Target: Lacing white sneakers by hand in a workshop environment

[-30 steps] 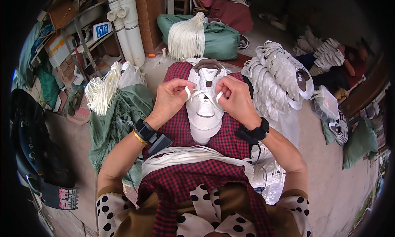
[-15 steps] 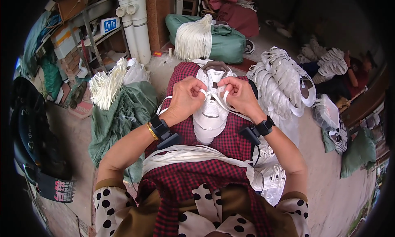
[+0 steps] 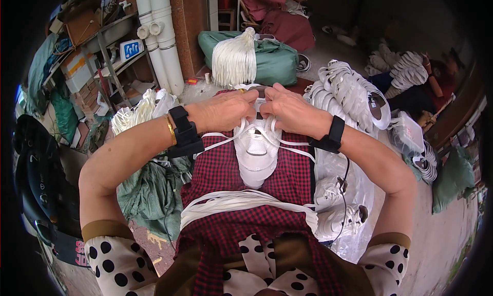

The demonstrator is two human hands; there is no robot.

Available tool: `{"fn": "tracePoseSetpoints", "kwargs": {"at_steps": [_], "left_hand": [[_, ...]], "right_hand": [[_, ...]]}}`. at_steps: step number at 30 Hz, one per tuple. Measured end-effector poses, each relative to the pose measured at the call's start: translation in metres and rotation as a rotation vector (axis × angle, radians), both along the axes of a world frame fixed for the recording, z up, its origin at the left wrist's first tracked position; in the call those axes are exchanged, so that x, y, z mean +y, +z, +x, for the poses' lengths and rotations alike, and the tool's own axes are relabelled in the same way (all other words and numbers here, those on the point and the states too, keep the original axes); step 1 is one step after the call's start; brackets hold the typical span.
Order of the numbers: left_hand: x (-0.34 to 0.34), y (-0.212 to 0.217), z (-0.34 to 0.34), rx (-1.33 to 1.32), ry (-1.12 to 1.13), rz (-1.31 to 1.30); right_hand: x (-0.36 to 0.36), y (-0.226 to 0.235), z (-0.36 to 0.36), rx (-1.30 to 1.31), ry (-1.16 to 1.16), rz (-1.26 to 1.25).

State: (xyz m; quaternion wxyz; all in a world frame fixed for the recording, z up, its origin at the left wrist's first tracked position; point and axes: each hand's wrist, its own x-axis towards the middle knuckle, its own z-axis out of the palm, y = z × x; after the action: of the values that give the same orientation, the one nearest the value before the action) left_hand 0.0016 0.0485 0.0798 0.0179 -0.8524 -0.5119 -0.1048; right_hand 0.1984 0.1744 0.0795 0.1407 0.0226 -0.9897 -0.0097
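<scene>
Fingers of left hand point(image 3: 226, 110) and right hand point(image 3: 290, 111) are curled closed and pinching the white lace point(image 3: 287, 148) at the top of the white shoe point(image 3: 256, 154). Fingertips of the two hands nearly meet over the shoe's collar.

Change vs. the frames a second and half a second back: both hands have drawn together and moved toward the far end of the shoe. Earlier they stood apart, each holding a lace end out to its side with a loop between them. Now the loose lace runs out in two slack strands, one toward each wrist, crossing the checked red cloth point(image 3: 221, 167) on the lap. Judgement: lacing has reached the upper eyelets and the hands are at the last crossing or a tie-off. Cannot confirm which.

Shoe position: sole down on the lap, toe toward the person, heel end under the hands. It has not shifted noticeably.

Outward: a bundle of white laces point(image 3: 241, 201) lies across the lap below the shoe. Finished white shoes in a clear bag point(image 3: 341, 214) sit at the right knee. A tasselled hank of laces point(image 3: 234, 62) rests on a green sack point(image 3: 277, 65) ahead.

Hidden or unclear: eyelets and any knot are covered by the fingers. Lace ends blur into the cloth. Black wristbands point(image 3: 184, 131) cover both wrists.
</scene>
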Motion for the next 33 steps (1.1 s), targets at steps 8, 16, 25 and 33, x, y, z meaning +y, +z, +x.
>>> {"fn": "tracePoseSetpoints", "kwargs": {"at_steps": [8,16,25,33], "left_hand": [[0.019,0.002,-0.013,0.185,-0.225,-0.038],[0.043,0.013,-0.014,0.057,0.003,-0.335],[0.024,0.01,0.003,-0.023,0.254,-0.474],[0.012,-0.039,-0.009,-0.883,0.403,-0.523]], "right_hand": [[0.018,0.001,-0.005,-0.255,0.127,0.018],[0.03,0.021,-0.024,-0.568,-0.365,-0.76],[-0.001,-0.011,-0.026,-0.223,-0.437,-0.585],[-0.002,-0.047,-0.018,0.235,-0.22,-1.4]]}}
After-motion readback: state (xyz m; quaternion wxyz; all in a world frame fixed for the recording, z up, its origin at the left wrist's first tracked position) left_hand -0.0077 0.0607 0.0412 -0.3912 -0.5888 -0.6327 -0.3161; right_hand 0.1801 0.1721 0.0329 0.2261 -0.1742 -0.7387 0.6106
